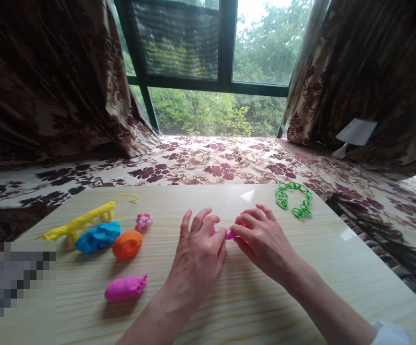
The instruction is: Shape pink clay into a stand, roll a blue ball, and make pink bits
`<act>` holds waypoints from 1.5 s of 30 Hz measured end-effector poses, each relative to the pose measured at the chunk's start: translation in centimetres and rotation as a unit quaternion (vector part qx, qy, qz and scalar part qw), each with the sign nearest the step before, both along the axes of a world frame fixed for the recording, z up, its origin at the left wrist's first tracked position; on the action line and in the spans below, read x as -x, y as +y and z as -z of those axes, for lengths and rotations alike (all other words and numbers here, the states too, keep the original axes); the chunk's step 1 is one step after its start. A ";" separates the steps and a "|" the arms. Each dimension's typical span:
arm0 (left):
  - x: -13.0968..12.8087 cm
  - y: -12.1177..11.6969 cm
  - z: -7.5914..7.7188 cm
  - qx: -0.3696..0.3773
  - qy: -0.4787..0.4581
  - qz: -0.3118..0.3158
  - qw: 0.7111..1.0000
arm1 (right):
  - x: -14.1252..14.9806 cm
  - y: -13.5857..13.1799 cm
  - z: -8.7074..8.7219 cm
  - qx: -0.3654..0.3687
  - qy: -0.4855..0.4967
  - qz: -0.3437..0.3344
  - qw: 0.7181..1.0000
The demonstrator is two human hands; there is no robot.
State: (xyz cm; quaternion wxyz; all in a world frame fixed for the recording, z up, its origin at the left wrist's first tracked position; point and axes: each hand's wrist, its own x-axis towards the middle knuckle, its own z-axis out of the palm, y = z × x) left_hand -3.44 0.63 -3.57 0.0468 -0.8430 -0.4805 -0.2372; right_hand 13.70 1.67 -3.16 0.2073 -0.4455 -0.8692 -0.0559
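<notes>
My left hand [198,256] and my right hand [261,242] meet at the middle of the pale wooden table [301,268]. Between their pinched fingertips is a small piece of pink clay [231,234], mostly hidden by the fingers. Both hands have their fingers curled onto it. To the left lie a pink clay lump [125,287], an orange clay disc [127,244], a blue clay shape [97,236], a yellow clay animal with a long tail [82,223] and a small pink-and-white clay cluster [143,220].
A green chain of clay loops [294,199] lies at the table's far right. Behind the table is a floral cloth [200,163], dark floral curtains [42,76] on both sides and a window [208,62]. A white card [356,132] leans at the right.
</notes>
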 end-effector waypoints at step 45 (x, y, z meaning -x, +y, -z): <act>0.2 -0.2 0.0 0.016 -0.012 -0.002 1.000 | -0.5 -0.1 -0.2 -0.007 0.010 0.013 1.000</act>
